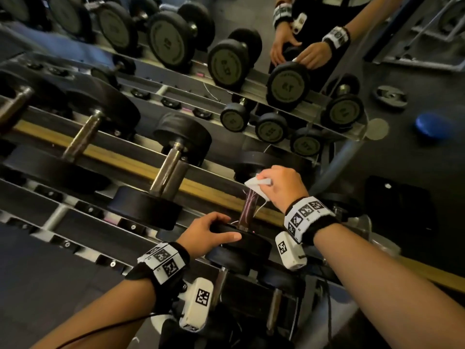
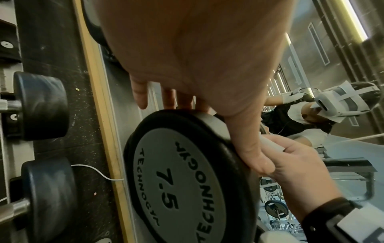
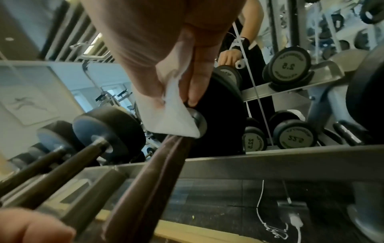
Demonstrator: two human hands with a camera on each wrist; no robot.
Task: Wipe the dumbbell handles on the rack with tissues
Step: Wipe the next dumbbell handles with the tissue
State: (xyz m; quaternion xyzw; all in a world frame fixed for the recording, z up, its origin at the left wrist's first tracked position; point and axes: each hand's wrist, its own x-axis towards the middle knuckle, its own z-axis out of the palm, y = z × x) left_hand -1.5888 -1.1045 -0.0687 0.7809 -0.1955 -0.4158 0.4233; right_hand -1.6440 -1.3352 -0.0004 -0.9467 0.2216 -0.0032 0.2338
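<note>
While your left hand [image 1: 210, 234] curls over the heavy dumbbell's [image 2: 182, 180] head, your right hand [image 1: 284, 188] pinches the soft tissue [image 1: 256, 186] — probably against the stiff, slick handle's [image 1: 247, 210] far end.

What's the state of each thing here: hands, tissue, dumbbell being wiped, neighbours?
left hand: fingers curled over the near head of the 7.5 dumbbell, steadying it.
right hand: pinches the tissue at the far end of the handle.
tissue: folded, white, pressed on the handle by the far head.
7.5 dumbbell: seated on the rack.
handle: mostly bare.
neighbouring dumbbells: racked, untouched.
</note>
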